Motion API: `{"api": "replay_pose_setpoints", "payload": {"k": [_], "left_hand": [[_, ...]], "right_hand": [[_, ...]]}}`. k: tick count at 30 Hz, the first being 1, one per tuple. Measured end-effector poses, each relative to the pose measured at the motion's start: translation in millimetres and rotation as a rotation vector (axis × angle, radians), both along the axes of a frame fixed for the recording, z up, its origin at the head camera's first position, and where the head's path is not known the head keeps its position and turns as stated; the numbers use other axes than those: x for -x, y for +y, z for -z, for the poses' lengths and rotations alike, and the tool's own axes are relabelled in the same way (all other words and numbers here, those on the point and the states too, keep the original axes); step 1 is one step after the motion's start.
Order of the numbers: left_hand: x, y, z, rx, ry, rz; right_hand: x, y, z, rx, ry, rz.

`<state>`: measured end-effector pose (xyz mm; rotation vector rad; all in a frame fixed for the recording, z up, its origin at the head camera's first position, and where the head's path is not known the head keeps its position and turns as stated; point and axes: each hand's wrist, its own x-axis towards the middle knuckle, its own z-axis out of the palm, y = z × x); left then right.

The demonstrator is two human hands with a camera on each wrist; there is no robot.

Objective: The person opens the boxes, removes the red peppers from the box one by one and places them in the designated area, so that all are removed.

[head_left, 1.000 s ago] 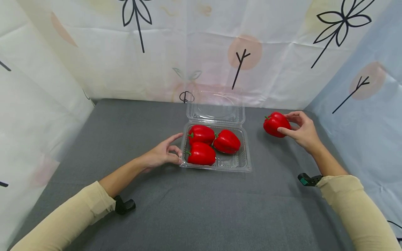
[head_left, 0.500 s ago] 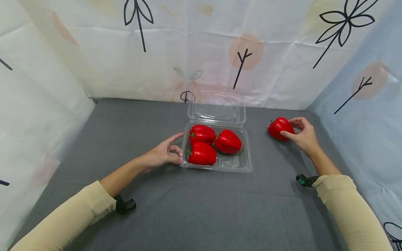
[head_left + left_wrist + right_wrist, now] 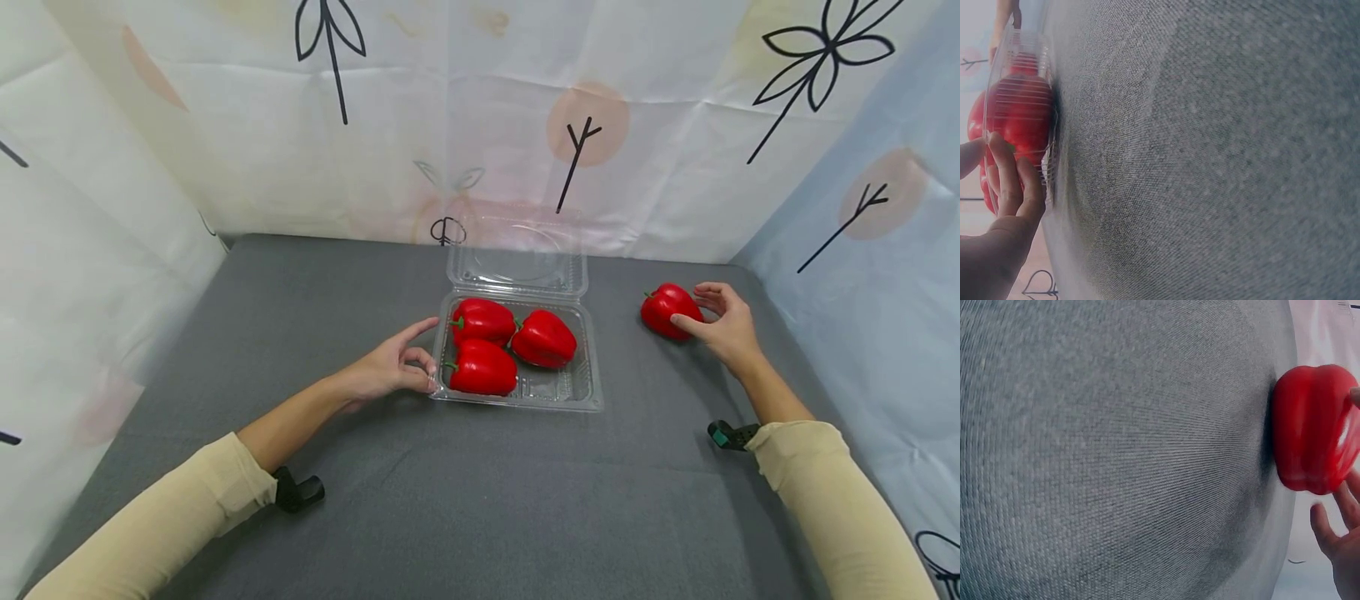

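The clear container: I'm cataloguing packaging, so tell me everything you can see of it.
The clear container looks like thin, ridged plastic: a rectangular base with a lid attached along its far edge, open. It rests on the gray surface, holding three red peppers, with bare floor at its near right. The left hand pinches its left rim near the corner.

Bright, diffuse light fills the head view, laying soft shadows on the grey cloth (image 3: 480, 517) and small highlights on the red bell peppers (image 3: 542, 340). The left wrist view looks hazy, its clear plastic container (image 3: 555, 406) slightly blurred; the right wrist view bows the cloth's edge.
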<state>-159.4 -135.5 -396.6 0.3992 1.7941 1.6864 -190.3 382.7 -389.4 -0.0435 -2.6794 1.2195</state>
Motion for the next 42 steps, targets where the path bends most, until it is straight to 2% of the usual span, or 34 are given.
{"api": "replay_pose_setpoints", "payload": {"k": [7, 11, 14, 18, 25, 33, 37, 42], "left_hand": [[-0.3, -0.7, 0.6, -0.003, 0.000, -0.003], [-0.7, -0.7, 0.6, -0.005, 0.003, -0.002], [-0.8, -0.8, 0.9, -0.005, 0.001, -0.003], [-1.0, -1.0, 1.0, -0.006, -0.001, -0.002], [-0.7, -1.1, 1.8, -0.007, 0.001, 0.002], [-1.5, -1.9, 1.1, -0.014, -0.001, 0.007], [-1.7, -2.1, 1.0, -0.010, 0.003, 0.008], [-1.6, -2.2, 1.1, -0.004, 0.006, 0.011]], "right_hand": [[-1.5, -14, -8.3, -0.002, 0.059, 0.031], [-2.2, -27, -15.9, 0.010, 0.094, 0.009], [-2.5, -39, -22.6, 0.018, 0.081, -0.040], [-2.6, -56, -27.8, 0.023, 0.058, -0.151], [-6.4, -87, -31.8, 0.041, 0.044, -0.351], [-14.8, -117, -29.0, 0.023, -0.031, -0.543], [-16.8, -127, -24.3, 0.032, -0.077, -0.609], [-17.1, -133, -23.1, 0.008, -0.079, -0.624]]}}
